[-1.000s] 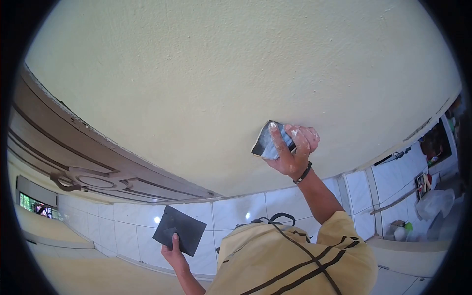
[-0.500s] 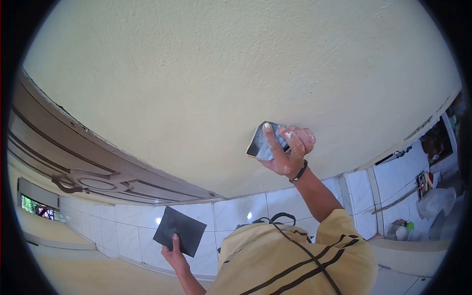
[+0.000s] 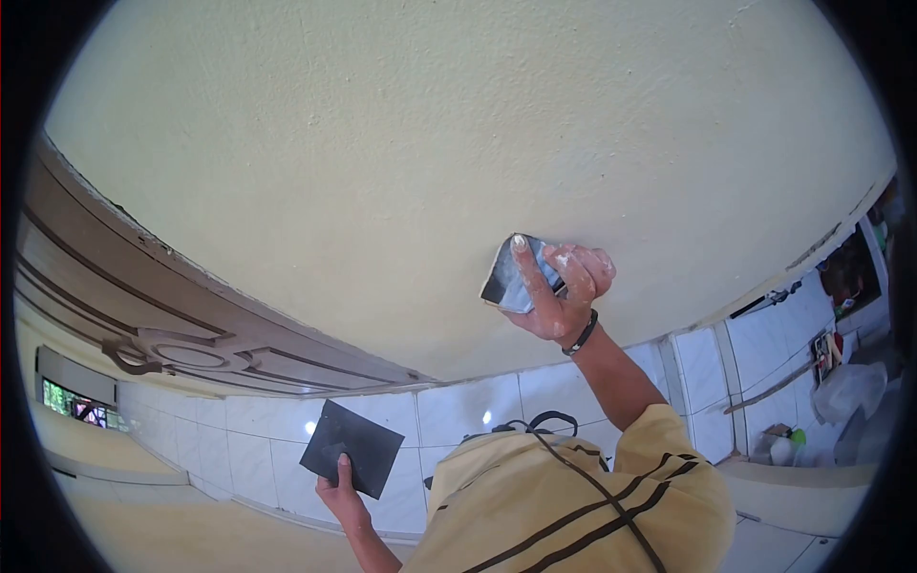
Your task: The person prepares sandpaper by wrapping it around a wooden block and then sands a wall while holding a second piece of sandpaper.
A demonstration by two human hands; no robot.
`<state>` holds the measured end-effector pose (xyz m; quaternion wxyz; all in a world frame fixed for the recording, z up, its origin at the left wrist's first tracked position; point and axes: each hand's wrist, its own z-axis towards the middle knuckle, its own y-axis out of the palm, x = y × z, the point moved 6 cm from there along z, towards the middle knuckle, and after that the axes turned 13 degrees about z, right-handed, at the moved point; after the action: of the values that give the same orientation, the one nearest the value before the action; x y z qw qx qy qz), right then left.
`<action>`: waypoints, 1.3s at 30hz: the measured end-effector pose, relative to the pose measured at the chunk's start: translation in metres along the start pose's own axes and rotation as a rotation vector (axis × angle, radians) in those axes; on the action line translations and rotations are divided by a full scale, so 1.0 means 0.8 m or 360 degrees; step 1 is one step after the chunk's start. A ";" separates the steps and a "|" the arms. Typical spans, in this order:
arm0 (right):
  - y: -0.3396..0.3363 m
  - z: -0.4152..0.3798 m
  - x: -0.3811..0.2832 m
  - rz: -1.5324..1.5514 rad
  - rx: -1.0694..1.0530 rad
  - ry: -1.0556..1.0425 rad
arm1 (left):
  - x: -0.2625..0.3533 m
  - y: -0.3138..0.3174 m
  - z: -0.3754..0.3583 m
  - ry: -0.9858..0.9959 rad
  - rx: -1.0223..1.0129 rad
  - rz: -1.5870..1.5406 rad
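My right hand (image 3: 564, 294) is pressed up close to the cream wall (image 3: 401, 210), its fingers and thumb around a small dark flat plate (image 3: 509, 277) with a pale edge and whitish-blue smears. One finger lies stretched along the plate's face. White residue marks the fingers, and a dark band circles the wrist. Lower down, my left hand (image 3: 339, 498) pinches a black square sheet (image 3: 368, 447), thumb on top and the other fingers mostly hidden beneath. A small greyish patch shows on the sheet by the thumb. This sheet is held out over the tiled floor, apart from the wall.
A brown panelled door (image 3: 181, 334) with a dark handle (image 3: 129, 357) stands at the left of the wall. White tiles (image 3: 468, 411) cover the floor. At the right are a long stick (image 3: 772, 390), a clear plastic bag (image 3: 850, 392) and some small items beyond a doorway.
My right hand and the plate have shifted very slightly to the right against the wall. My left hand and the black sheet have barely moved.
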<state>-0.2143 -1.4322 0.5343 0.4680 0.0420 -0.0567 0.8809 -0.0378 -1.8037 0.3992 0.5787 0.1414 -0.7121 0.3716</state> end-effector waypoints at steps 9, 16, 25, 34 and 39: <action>0.000 -0.002 0.001 0.0042 -0.0071 0.0016 | 0.004 -0.001 -0.003 -0.0024 0.0013 -0.0022; -0.001 0.001 0.003 0.0033 -0.0096 0.0012 | 0.002 -0.003 -0.005 -0.0022 0.0035 -0.0046; 0.000 -0.012 0.005 0.0043 -0.0095 0.0053 | -0.001 -0.008 -0.004 0.0015 0.0031 -0.0076; -0.002 -0.004 0.004 -0.0002 -0.0179 0.0071 | -0.002 -0.007 -0.010 -0.0037 0.0014 -0.0046; 0.000 -0.012 0.002 -0.0019 -0.0171 0.0101 | -0.005 -0.007 -0.009 -0.0015 -0.0019 -0.0027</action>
<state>-0.2154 -1.4299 0.5252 0.4764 -0.0108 -0.0887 0.8747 -0.0281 -1.8038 0.3978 0.5793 0.1458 -0.7158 0.3616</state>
